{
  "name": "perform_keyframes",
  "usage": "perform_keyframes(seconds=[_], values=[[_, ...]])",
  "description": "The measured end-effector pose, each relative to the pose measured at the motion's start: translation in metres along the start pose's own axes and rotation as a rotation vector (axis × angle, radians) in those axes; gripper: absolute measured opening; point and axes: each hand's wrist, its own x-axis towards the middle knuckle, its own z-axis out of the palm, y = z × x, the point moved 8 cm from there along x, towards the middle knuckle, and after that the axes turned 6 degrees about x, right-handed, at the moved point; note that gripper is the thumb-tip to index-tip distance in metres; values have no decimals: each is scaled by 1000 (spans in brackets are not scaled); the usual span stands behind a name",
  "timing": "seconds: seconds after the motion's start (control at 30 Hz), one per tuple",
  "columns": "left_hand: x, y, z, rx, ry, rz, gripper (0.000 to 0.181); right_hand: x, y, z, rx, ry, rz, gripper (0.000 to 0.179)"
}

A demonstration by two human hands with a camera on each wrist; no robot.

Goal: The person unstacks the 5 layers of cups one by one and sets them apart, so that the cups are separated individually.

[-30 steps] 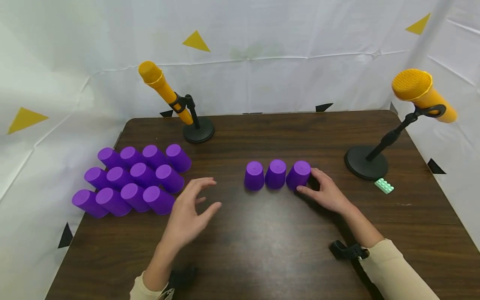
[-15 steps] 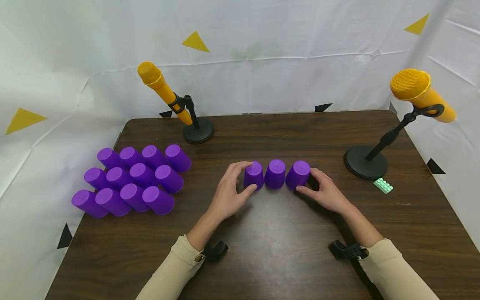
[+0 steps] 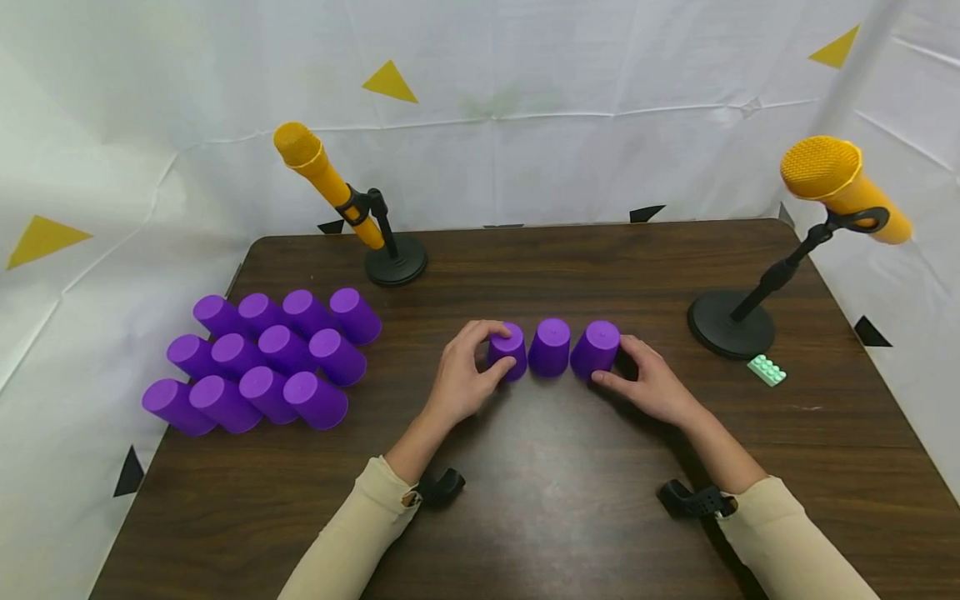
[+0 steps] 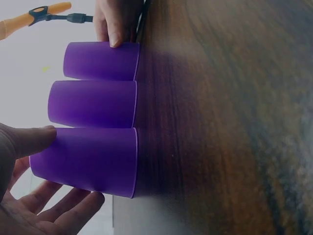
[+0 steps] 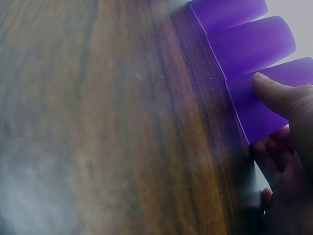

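Observation:
Three purple plastic cups stand upside down in a short row at the middle of the dark wooden table (image 3: 540,500). My left hand (image 3: 460,383) holds the left cup (image 3: 511,343), thumb on the near side and fingers round the outer side, as the left wrist view shows on that same cup (image 4: 88,159). At the row's other end, my right hand (image 3: 656,387) holds the right cup (image 3: 596,348); in the right wrist view the thumb lies on its wall (image 5: 249,107). Between them the middle cup (image 3: 550,347) is touched by neither hand.
Several more purple cups (image 3: 262,358) stand upside down in three rows at the left. A yellow microphone on a black stand (image 3: 396,260) is at the back left, another stand (image 3: 732,325) at the right. A mint-green toy brick (image 3: 767,371) lies beside the right stand's base.
My left hand has moved right from beside the grouped cups to the row's left cup and closed its thumb and fingers on it. The right hand has stayed at the right cup.

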Motion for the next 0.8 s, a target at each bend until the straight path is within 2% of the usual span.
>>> perform_keyframes(seconds=[0.2,0.37,0.47,0.57,0.8], values=[[-2,-2,-3,0,12,16,28,1,-1,1,2,-2,-1,55],[-9,-4,-17,41,25,31,26,0,0,1,8,-2,7,55],[-15,-7,-34,63,67,16,26,0,0,1,6,-1,8,55],[-22,-11,-56,109,141,-13,28,0,-1,1,1,0,2,54],[-42,-25,-103,300,318,-89,30,0,-2,0,-7,4,-10,56]])
